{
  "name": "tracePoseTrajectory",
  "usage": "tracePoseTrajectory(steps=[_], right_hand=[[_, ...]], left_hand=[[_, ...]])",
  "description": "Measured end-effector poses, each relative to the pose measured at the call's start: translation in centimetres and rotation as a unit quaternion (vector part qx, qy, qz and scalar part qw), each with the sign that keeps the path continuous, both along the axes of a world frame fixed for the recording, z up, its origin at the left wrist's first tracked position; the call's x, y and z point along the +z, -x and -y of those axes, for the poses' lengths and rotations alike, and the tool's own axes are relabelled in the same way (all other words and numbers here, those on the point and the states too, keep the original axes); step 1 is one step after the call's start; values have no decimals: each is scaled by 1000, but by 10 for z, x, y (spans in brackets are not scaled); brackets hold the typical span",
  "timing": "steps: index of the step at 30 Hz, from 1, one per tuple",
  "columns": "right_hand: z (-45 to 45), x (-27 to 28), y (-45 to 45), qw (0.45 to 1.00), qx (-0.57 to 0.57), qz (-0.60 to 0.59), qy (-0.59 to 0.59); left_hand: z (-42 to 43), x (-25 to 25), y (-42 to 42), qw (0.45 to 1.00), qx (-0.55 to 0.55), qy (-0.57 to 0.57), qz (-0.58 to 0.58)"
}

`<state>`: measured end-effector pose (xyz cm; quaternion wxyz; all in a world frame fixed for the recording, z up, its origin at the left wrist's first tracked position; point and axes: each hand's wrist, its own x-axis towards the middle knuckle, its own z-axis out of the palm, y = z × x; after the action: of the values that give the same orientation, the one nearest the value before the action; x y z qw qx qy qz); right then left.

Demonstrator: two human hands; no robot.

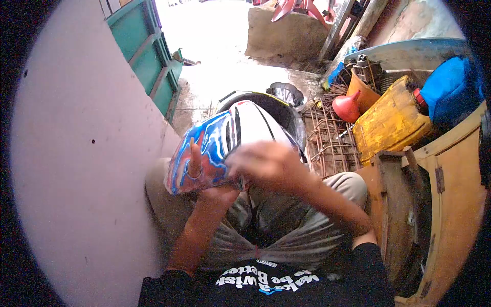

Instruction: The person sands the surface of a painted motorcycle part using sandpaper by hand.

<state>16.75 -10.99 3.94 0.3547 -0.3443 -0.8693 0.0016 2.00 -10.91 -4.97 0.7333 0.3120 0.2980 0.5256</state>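
A painted panel (212,138), white with blue, red and black markings, is held up over my lap, tilted. My left hand (217,194) supports it from below, its thumb showing against the blue and red part. Over the panel's lower right side is my right hand (271,163), its fingers smeared by motion. Whether those fingers hold anything is hidden. Behind the panel stands a black tub (279,108) with a yellowish line along its rim.
A pale wall (82,153) rises close on the left, beside a green door (140,51). At the right are rusty metal rods (330,138), a red funnel (347,106), a yellow jerrycan (391,123), a blue bag (452,92) and wooden furniture (450,194).
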Motion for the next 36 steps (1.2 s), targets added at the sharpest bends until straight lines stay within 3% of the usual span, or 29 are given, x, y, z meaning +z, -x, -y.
tracePoseTrajectory(steps=[1,2,4,5,6,8,9,10,12,14,16,17,18,19,20,22,23,24,26,27,28,30,31,33,34,35,36], right_hand=[[8,-6,9,996,43,34,-75],[10,4,12,996,68,25,-61],[-12,5,-11,999,-20,41,-8],[-27,-5,-26,990,-116,82,10],[-32,-8,-33,983,-171,42,47],[-20,-2,-21,988,-105,112,3],[-4,4,-3,999,-21,25,-3],[4,-1,9,998,38,24,-41],[-3,5,7,998,58,-11,-10],[-27,3,-17,993,-90,72,15],[-31,-1,-24,990,-121,66,33],[-18,1,-13,996,-68,48,23],[-2,2,3,999,-14,28,13],[6,1,11,997,76,10,-4],[8,3,13,995,96,21,-2],[-12,12,-7,999,4,29,28],[-26,4,-23,993,-91,68,20],[-35,-5,-34,993,-114,11,31],[-25,-3,-26,991,-109,74,30],[-12,1,-14,999,-23,19,21],[-4,5,-3,998,47,30,-13],[-7,6,4,992,123,8,33],[-14,-2,-1,998,56,-9,16],[-37,-19,-21,996,-86,-34,1],[-31,-10,-24,989,-144,15,41],[-22,-3,-18,996,-85,20,33],[-11,2,-10,999,-22,27,24]], left_hand=[[-5,11,7,997,-25,22,76],[-11,23,17,987,-50,43,149],[-17,41,31,947,-97,89,293],[-19,41,29,946,-114,79,292],[-19,41,28,945,-134,72,290],[-18,37,32,927,-144,74,339],[-18,35,33,917,-144,74,364],[-18,33,33,925,-136,91,344],[-19,30,37,939,-123,129,296],[-15,54,30,953,-87,95,273],[-11,56,29,960,-94,90,247],[-17,41,28,940,-124,80,307],[-21,25,30,877,-154,118,439],[-19,18,33,795,-180,155,559],[-18,13,37,695,-201,189,664],[-17,23,38,848,-153,150,484],[-17,38,34,905,-127,125,387],[-17,45,30,948,-100,97,287],[-24,33,25,934,-135,91,317],[-20,33,28,938,-138,77,310],[-20,28,31,904,-139,109,390],[-22,16,39,816,-137,175,534],[-23,39,28,962,-101,51,250],[-20,46,26,951,-104,72,282],[-18,49,26,945,-105,83,298],[-11,54,30,978,-80,14,192],[-15,50,27,935,-128,90,317]])
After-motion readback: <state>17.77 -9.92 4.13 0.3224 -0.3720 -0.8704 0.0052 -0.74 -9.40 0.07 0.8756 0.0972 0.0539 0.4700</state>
